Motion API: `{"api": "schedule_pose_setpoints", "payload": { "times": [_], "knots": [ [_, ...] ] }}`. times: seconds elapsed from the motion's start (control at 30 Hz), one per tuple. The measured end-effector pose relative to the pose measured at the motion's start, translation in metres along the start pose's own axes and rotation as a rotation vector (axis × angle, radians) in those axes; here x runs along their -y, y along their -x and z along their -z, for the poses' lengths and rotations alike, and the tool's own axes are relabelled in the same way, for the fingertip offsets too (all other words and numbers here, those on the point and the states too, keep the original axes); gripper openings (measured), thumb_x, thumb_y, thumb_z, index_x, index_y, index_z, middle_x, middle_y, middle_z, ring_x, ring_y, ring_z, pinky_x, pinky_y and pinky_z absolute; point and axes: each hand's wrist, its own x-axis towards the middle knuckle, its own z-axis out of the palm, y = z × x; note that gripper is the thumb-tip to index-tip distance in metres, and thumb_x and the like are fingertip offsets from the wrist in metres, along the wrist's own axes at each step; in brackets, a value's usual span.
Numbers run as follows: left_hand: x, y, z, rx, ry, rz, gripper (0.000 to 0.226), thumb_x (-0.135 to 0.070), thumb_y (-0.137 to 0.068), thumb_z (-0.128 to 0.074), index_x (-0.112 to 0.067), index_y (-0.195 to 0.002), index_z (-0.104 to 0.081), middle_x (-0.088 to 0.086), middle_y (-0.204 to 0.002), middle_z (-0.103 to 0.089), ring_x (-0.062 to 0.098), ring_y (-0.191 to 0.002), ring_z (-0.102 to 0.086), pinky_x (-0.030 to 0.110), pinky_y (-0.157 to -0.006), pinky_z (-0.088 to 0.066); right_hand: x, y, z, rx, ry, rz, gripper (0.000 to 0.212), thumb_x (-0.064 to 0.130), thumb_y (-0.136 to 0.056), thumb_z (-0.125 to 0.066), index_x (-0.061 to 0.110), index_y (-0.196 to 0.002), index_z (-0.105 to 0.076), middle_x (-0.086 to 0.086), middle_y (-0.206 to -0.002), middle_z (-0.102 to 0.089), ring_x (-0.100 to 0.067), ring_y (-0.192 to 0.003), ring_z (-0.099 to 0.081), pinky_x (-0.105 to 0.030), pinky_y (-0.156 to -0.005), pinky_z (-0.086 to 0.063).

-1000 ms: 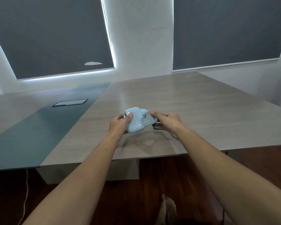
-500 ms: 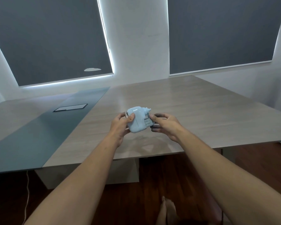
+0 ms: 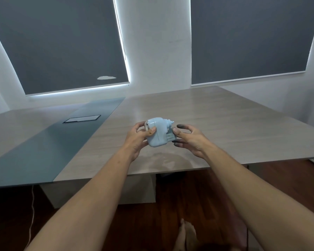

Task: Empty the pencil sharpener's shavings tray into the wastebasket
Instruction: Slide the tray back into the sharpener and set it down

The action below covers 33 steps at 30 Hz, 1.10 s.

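A pale blue pencil sharpener (image 3: 157, 134) is held just above the wooden table (image 3: 216, 127), near its front edge. My left hand (image 3: 138, 137) grips its left side, thumb on top. My right hand (image 3: 188, 137) pinches the shavings tray (image 3: 170, 137) at the sharpener's right end with thumb and fingers; the fingertips are smudged dark. The tray sits nearly flush in the body. No wastebasket is in view.
A grey-blue strip (image 3: 49, 142) runs along the table's left part, with a dark rectangular cover plate (image 3: 82, 119) set in it. Two windows with dark blinds fill the wall behind. Dark wood floor (image 3: 170, 205) lies below, with a thin cable (image 3: 32, 211) at left.
The view has tilted up a little and the sharpener sits slightly lower in my hands. My right-hand fingers have spread more around the tray end.
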Motion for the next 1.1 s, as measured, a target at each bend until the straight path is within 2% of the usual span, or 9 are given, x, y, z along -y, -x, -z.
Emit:
{"api": "schedule_pose_setpoints", "payload": {
  "times": [0.17, 0.27, 0.4, 0.6, 0.7, 0.83, 0.97, 1.1],
  "knots": [
    [0.0, 0.002, 0.0, 0.023, 0.001, -0.005, 0.045, -0.008, -0.082, -0.075, -0.014, -0.122, -0.056, 0.008, -0.104, -0.07, 0.026, -0.097, -0.065, 0.042, -0.082, -0.055, 0.002, 0.003, 0.002, 0.049, 0.06, 0.001, 0.061, 0.017, -0.086, -0.074, 0.008, -0.14, -0.046, -0.019, -0.105, -0.069, -0.028, -0.084, -0.069, -0.036, -0.075, -0.06],
    [0.0, 0.004, -0.005, 0.029, 0.0, -0.006, 0.041, -0.007, -0.082, -0.075, -0.017, -0.117, -0.055, 0.008, -0.104, -0.069, 0.024, -0.095, -0.066, 0.041, -0.081, -0.055, -0.002, 0.005, -0.006, 0.042, 0.073, 0.023, 0.074, 0.02, -0.083, -0.077, 0.012, -0.146, -0.037, -0.02, -0.11, -0.068, -0.029, -0.088, -0.07, -0.037, -0.075, -0.059],
    [-0.004, 0.005, -0.009, 0.015, 0.027, -0.017, 0.045, -0.008, -0.082, -0.075, -0.015, -0.12, -0.053, 0.006, -0.102, -0.069, 0.023, -0.094, -0.067, 0.04, -0.077, -0.056, -0.007, 0.004, -0.016, 0.005, 0.03, 0.045, 0.091, 0.024, -0.083, -0.077, 0.013, -0.154, -0.022, -0.02, -0.117, -0.067, -0.029, -0.093, -0.071, -0.036, -0.077, -0.059],
    [-0.009, 0.012, 0.0, -0.041, 0.009, -0.016, 0.044, -0.008, -0.076, -0.081, -0.019, -0.109, -0.055, 0.011, -0.109, -0.067, 0.023, -0.094, -0.068, 0.04, -0.072, -0.057, -0.01, 0.002, -0.027, 0.006, 0.042, -0.006, 0.094, 0.032, -0.083, -0.076, 0.013, -0.156, -0.021, -0.016, -0.124, -0.064, -0.031, -0.098, -0.072, -0.037, -0.077, -0.06],
    [-0.006, 0.019, 0.012, -0.162, -0.038, -0.018, 0.051, -0.011, -0.07, -0.086, -0.018, -0.11, -0.057, 0.01, -0.113, -0.068, 0.023, -0.1, -0.068, 0.043, -0.076, -0.061, -0.015, -0.004, -0.042, -0.005, 0.168, -0.033, 0.09, 0.038, -0.084, -0.074, 0.011, -0.155, -0.026, -0.016, -0.127, -0.063, -0.032, -0.097, -0.072, -0.041, -0.076, -0.061],
    [0.003, 0.025, 0.037, -0.357, -0.128, -0.035, 0.063, -0.017, -0.062, -0.091, -0.008, -0.119, -0.063, 0.006, -0.107, -0.071, 0.02, -0.095, -0.069, 0.046, -0.087, -0.059, -0.022, -0.013, -0.063, -0.044, 0.274, -0.032, 0.077, 0.042, -0.087, -0.07, 0.008, -0.148, -0.038, -0.013, -0.114, -0.07, -0.03, -0.091, -0.073, -0.044, -0.076, -0.062],
    [0.009, 0.029, 0.069, -0.64, -0.362, -0.061, 0.06, -0.03, -0.053, -0.093, -0.014, -0.107, -0.069, 0.003, -0.102, -0.073, 0.02, -0.091, -0.069, 0.034, -0.089, -0.056, -0.033, -0.023, -0.073, -0.094, 0.378, -0.021, 0.068, 0.047, -0.086, -0.068, 0.006, -0.137, -0.053, -0.008, -0.107, -0.071, -0.025, -0.083, -0.073, -0.041, -0.068, -0.063],
    [0.018, 0.034, 0.096, -0.827, -0.507, -0.075, 0.064, -0.036, -0.055, -0.091, -0.017, -0.111, -0.066, 0.002, -0.107, -0.072, 0.022, -0.098, -0.068, 0.025, -0.082, -0.048, -0.039, -0.031, -0.073, -0.177, 0.494, 0.026, 0.06, 0.05, -0.084, -0.066, 0.008, -0.127, -0.063, -0.005, -0.101, -0.071, -0.022, -0.084, -0.073, -0.041, -0.072, -0.063]
  ]
}}
